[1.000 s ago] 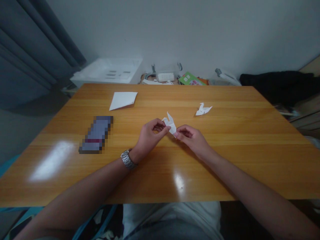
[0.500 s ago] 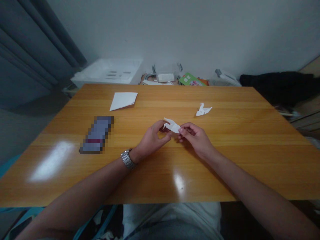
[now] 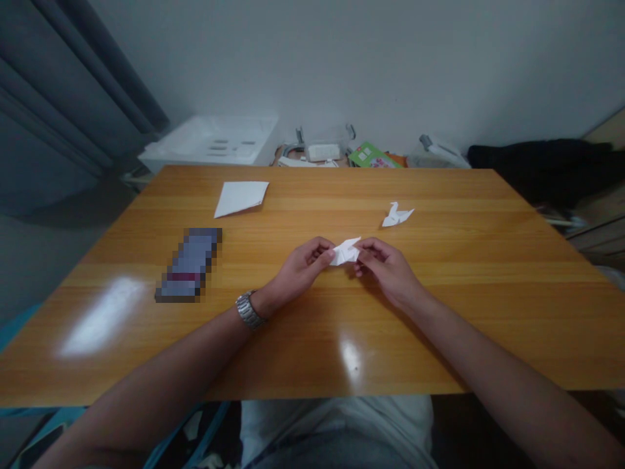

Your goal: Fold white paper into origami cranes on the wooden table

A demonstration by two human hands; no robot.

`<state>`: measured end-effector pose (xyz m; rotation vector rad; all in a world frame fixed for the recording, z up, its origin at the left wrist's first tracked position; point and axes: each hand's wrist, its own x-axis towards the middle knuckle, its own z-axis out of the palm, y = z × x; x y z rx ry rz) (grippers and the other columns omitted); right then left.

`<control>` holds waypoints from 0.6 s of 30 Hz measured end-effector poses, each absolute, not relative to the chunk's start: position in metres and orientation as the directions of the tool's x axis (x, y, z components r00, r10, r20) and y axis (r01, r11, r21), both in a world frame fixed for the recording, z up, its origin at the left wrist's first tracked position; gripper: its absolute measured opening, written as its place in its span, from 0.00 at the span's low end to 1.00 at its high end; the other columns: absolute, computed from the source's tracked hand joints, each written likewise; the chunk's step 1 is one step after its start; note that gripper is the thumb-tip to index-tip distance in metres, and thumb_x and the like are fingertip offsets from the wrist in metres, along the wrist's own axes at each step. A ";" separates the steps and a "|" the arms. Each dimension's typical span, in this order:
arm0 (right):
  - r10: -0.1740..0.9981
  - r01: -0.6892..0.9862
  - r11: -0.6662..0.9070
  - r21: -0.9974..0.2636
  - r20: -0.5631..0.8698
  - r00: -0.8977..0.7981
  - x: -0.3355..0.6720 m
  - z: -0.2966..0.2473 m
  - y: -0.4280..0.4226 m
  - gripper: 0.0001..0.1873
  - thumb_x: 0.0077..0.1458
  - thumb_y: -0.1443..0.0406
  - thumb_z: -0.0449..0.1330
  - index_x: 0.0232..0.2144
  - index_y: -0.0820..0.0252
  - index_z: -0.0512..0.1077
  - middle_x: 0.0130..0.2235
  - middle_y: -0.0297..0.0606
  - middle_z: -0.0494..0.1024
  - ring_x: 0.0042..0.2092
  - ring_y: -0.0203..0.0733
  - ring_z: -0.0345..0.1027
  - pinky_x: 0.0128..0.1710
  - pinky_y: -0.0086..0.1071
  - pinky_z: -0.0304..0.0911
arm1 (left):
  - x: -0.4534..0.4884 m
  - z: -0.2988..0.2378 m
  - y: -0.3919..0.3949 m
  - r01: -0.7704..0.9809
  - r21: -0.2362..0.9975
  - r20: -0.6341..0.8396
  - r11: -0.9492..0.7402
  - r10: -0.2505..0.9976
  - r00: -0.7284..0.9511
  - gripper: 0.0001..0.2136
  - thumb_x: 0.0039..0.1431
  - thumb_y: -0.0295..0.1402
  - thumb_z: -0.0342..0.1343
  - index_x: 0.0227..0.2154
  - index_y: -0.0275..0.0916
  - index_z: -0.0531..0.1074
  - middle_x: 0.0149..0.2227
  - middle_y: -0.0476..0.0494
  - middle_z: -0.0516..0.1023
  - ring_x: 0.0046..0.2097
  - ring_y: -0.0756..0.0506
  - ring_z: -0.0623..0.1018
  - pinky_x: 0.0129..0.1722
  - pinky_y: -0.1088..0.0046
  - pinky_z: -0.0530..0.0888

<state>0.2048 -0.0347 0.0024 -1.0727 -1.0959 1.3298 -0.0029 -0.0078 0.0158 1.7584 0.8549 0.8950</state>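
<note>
A small white folded paper figure (image 3: 346, 251) is pinched between both my hands just above the middle of the wooden table (image 3: 439, 312). My left hand (image 3: 299, 270), with a metal watch on its wrist, grips the figure's left end with curled fingers. My right hand (image 3: 388, 270) pinches its right end. Another small folded paper figure (image 3: 396, 214) lies on the table beyond my right hand. A flat folded white sheet (image 3: 241, 196) lies at the far left of the table.
A blurred dark rectangular object (image 3: 189, 263) lies on the table left of my hands. Behind the far edge stand a white box (image 3: 215, 138), a green packet (image 3: 372, 155) and other clutter. Dark cloth (image 3: 541, 161) lies at the right, a curtain at the left.
The paper figure has been turned in my fingers, from upright to lying sideways. Both hands shifted slightly to the right and closer together.
</note>
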 end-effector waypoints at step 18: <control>0.992 -0.053 0.002 -0.999 0.009 -0.127 0.209 0.006 -0.037 0.17 0.56 0.51 0.68 0.32 0.58 0.75 0.26 0.32 0.75 0.27 0.34 0.67 0.30 0.30 0.65 | -0.004 0.016 -0.009 0.206 0.924 0.193 -0.322 0.857 0.478 0.15 0.68 0.44 0.53 0.35 0.36 0.71 0.29 0.49 0.72 0.30 0.51 0.69 0.30 0.76 0.65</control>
